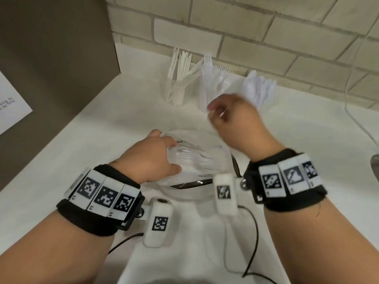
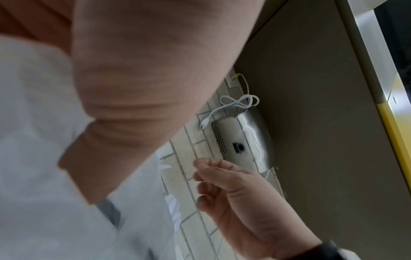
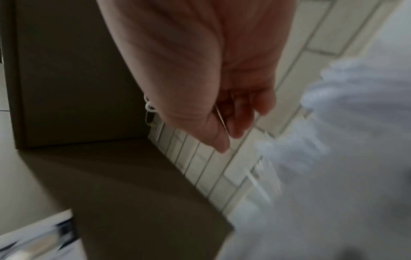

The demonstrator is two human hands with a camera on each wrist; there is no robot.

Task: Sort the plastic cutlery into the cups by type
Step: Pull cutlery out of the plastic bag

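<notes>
- White bench [image 1: 98,124] against pale brick-tiled wall [image 1: 246,23]; brown panel [image 1: 51,48] at left.
- Three clear cups by wall: knives [image 1: 178,74], forks [image 1: 213,78], spoons [image 1: 258,89].
- Left hand [image 1: 151,158] gripping clear bowl [image 1: 205,144] of leftover cutlery.
- Right hand [image 1: 231,117] blurred, curled; contents unclear.

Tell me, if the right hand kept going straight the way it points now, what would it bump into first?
Most likely the middle cup, the one holding forks. The right hand hangs just in front of it, knuckles aimed at the tiled wall. The hand is blurred and depth is unclear, so it might instead brush the spoon cup beside it.
</notes>
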